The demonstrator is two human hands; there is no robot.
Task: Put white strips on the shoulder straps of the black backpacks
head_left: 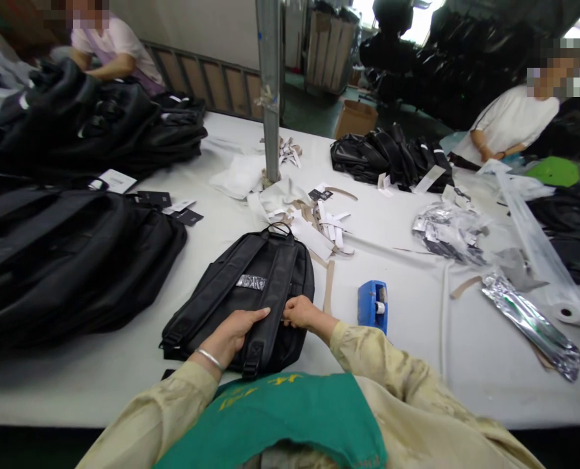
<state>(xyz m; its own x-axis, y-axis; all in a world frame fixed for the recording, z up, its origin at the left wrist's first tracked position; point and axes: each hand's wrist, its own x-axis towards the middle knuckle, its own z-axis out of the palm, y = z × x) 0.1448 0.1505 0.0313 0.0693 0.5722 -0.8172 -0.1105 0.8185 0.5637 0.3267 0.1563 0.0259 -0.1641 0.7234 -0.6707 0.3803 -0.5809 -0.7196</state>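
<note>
A black backpack (212, 293) lies on the white table with its straps facing up and its top loop pointing away from me. My left hand (236, 332) wears a silver bangle and rests on the lower part of the right-hand strap, thumb stretched along it, the other fingers partly hidden. At the bag's right side, my right hand (298, 312) is closed in a pinch near the strap's edge; what lies between its fingertips is too small to name. A strip of silvery wrapping (251, 281) shows between the two straps.
Black bags (75, 260) are piled at the left, more (388, 156) at the back. A blue tape dispenser (373, 306) stands right of my right hand. Paper scraps (319, 225) surround the metal post (272, 130). Silvery packets (532, 322) lie at the right. Two people work across the table.
</note>
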